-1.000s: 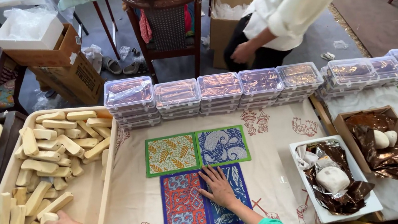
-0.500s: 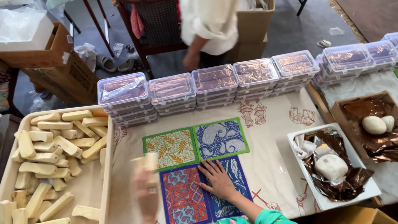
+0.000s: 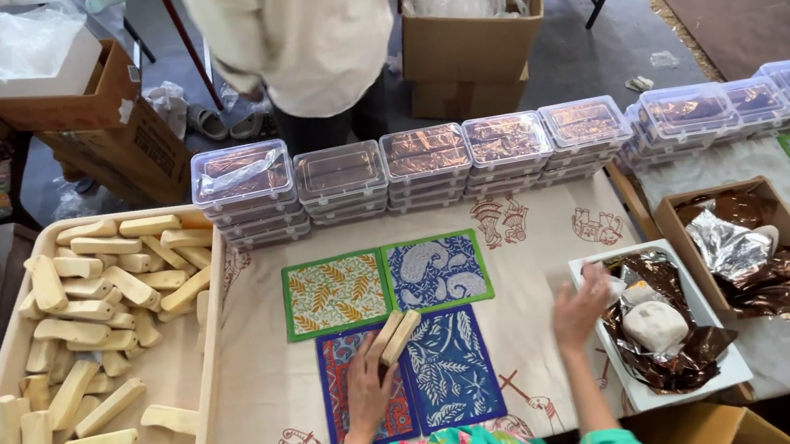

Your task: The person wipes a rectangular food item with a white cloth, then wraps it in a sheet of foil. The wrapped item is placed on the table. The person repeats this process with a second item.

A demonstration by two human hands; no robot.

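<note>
Head view. Your left hand (image 3: 368,396) grasps two pale wooden sticks (image 3: 393,337) side by side, fingers closed round their lower ends, so the free ends point up and away over the printed cloth squares (image 3: 394,338). The sticks sit above the seam between the red square and the dark blue square, clear of both, so the patterns stay uncovered. The four squares lie edge to edge in a block on the worktop (image 3: 537,235), centred in front of you.

Your right hand (image 3: 581,308) is released, fingers spread and slightly blurred, and hovers at the left rim of the white tray (image 3: 725,374). That tray holds crumpled brown foil (image 3: 678,358) and a pale rounded lump (image 3: 656,324), kept within short reach on that side.

The large cream tray (image 3: 194,422) on your left stocks the remaining sticks in a loose heap, open at its near end. Stacked clear lidded boxes (image 3: 428,163) line the far edge of the worktop. Another person (image 3: 312,36) stands behind them.
</note>
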